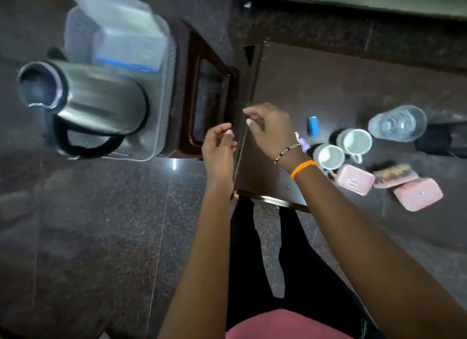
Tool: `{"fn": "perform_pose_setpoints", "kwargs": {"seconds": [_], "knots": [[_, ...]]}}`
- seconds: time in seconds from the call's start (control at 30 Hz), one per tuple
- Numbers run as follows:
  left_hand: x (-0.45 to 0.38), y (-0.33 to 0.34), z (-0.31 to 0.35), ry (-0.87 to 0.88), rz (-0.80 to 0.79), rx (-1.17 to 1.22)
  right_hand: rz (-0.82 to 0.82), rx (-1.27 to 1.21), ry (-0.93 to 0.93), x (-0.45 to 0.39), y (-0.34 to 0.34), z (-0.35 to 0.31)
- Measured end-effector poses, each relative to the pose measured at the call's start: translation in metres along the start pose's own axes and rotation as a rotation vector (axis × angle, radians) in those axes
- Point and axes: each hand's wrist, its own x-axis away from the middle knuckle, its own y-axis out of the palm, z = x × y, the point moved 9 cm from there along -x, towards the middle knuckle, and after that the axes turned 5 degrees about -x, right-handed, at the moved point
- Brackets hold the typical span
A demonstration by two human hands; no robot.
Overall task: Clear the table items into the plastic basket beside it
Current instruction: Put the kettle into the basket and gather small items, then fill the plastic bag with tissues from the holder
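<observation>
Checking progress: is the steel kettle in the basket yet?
Yes. The steel kettle stands upright inside the clear plastic basket, beside a plastic box; neither hand touches it.

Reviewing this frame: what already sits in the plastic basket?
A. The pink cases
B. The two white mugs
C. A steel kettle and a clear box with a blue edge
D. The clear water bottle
C: the steel kettle and the clear box lie in the plastic basket, while the mugs, the pink cases and the water bottle are on the table.
</observation>
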Motion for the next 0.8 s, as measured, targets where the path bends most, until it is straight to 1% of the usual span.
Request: {"fn": "perform_pose_setpoints", "kwargs": {"seconds": [0.07,0.17,0.23,0.3,0.4,0.5,0.57,0.67,0.73,0.8], "knots": [[-0.015,-0.039,0.008,0.001,0.05,0.027,-0.042,-0.068,-0.034,-0.011,0.034,-0.032],[-0.043,-0.094,0.018,-0.002,0.109,0.076,-0.11,-0.161,-0.038,-0.034,0.091,-0.074],[-0.063,-0.124,0.021,-0.011,0.133,0.087,-0.141,-0.16,-0.041,-0.051,0.126,-0.098],[-0.081,-0.146,0.022,-0.031,0.134,0.088,-0.137,-0.141,-0.02,-0.071,0.153,-0.113],[-0.104,-0.165,0.018,-0.06,0.106,0.044,-0.164,0.032,0.009,-0.107,0.186,-0.119],[-0.121,-0.177,0.014,-0.09,0.083,0.019,-0.295,0.332,-0.005,-0.141,0.223,-0.114],[-0.13,-0.181,0.01,-0.108,0.064,0.034,-0.368,0.487,-0.01,-0.157,0.242,-0.107],[-0.138,-0.183,0.005,-0.118,0.011,0.027,-0.409,0.722,-0.044,-0.175,0.255,-0.101],[-0.141,-0.181,0.001,-0.122,-0.044,0.004,-0.412,0.82,-0.069,-0.186,0.258,-0.099],[-0.142,-0.179,-0.003,-0.133,-0.098,-0.01,-0.419,0.842,-0.087,-0.193,0.261,-0.1]]}}
